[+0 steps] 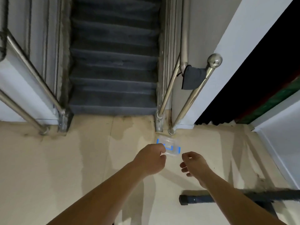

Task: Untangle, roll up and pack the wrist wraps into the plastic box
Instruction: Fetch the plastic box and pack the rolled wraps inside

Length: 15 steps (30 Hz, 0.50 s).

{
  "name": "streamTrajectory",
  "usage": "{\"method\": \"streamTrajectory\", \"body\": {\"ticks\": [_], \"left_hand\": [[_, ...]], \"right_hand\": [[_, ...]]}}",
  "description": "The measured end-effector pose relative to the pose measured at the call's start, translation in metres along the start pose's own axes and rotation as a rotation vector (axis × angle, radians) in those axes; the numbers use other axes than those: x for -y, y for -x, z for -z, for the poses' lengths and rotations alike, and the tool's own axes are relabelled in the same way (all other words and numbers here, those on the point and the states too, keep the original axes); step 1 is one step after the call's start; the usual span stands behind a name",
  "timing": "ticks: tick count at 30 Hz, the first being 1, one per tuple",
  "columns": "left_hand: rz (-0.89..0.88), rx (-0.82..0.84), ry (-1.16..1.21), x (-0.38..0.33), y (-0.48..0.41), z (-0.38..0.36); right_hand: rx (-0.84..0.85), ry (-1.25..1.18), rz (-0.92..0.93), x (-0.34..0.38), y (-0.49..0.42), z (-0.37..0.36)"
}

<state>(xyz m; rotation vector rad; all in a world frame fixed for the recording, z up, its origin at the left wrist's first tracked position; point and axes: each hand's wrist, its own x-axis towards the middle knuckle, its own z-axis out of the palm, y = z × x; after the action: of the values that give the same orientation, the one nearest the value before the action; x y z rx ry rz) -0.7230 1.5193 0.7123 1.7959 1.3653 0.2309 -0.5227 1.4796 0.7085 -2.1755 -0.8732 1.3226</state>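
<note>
fingers of the left hand curl over the near left edge of a clear plastic box with blue clips. the right hand hovers just beside it, fingers loosely curled, holding nothing. the box is over a beige floor, near a steel railing post beside dark stairs.

Both bare forearms reaching forward and down, left hand turning knuckles up, fingers curling round the near corner of the plastic box, right hand hanging just beside, fingers loosely curling, holding nothing
</note>
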Motion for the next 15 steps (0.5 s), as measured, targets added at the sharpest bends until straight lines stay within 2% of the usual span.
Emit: {"method": "streamTrajectory", "body": {"ticks": [3, 7, 11, 15], "left_hand": [[0.073, 0.058, 0.001, 0.015, -0.073, -0.020], [0.176, 0.042, 0.058, 0.039, -0.165, -0.057], [0.228, 0.087, 0.039, 0.087, -0.249, -0.110], [0.298, 0.141, 0.031, 0.166, -0.343, -0.176]], "right_hand": [[0.000, -0.016, -0.035, 0.010, -0.068, 0.000], [0.010, -0.030, -0.061, 0.001, -0.165, 0.004], [-0.019, -0.065, -0.130, -0.038, -0.267, 0.001], [-0.042, -0.083, -0.223, -0.100, -0.374, -0.027]]}}
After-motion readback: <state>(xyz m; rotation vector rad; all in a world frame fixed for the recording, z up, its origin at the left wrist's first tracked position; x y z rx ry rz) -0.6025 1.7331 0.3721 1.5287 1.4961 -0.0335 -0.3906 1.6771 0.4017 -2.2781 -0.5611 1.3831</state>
